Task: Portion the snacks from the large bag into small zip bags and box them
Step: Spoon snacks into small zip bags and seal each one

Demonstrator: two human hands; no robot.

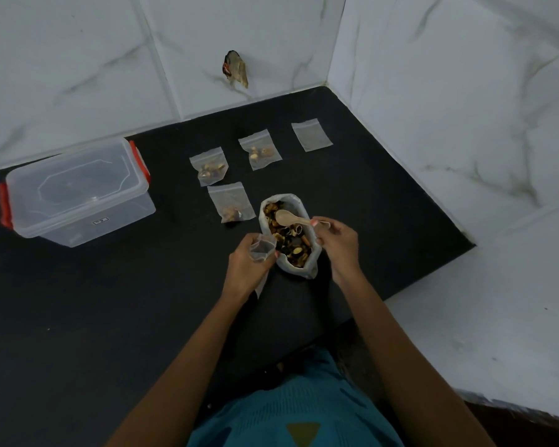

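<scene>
Right now the left hand (pixel 246 266) pinches a small zip bag (pixel 261 248) by its mouth, fingers curled round the rim, just left of the large bag (pixel 300 272). The right hand (pixel 338 240) grips the handle of a wooden spoon (pixel 286 217) whose bowl lies over the snacks (pixel 291 245) at the far end of that bag. The bowl looks bare, so the scoop seems not yet taken. The main risk is spillage on the way across. The small bag's mouth is narrow and floppy and is held by one hand only, so it could fold shut as the spoon arrives and drop pieces onto the black counter (pixel 110 301). The large bag stands slack with nothing steadying it, and a firm dig with the spoon might tip it or drag it towards the near edge. An overfull scoop would also make the zip hard to close. Three filled bags (pixel 208 166) (pixel 260 150) (pixel 229 203) lie just beyond on the far left, near enough for a sweeping wrist to knock them. One empty bag (pixel 312 134) waits far right. The clear box (pixel 78 195) sits well apart on the left with its lid seemingly on, so boxing will need it opened first.
</scene>
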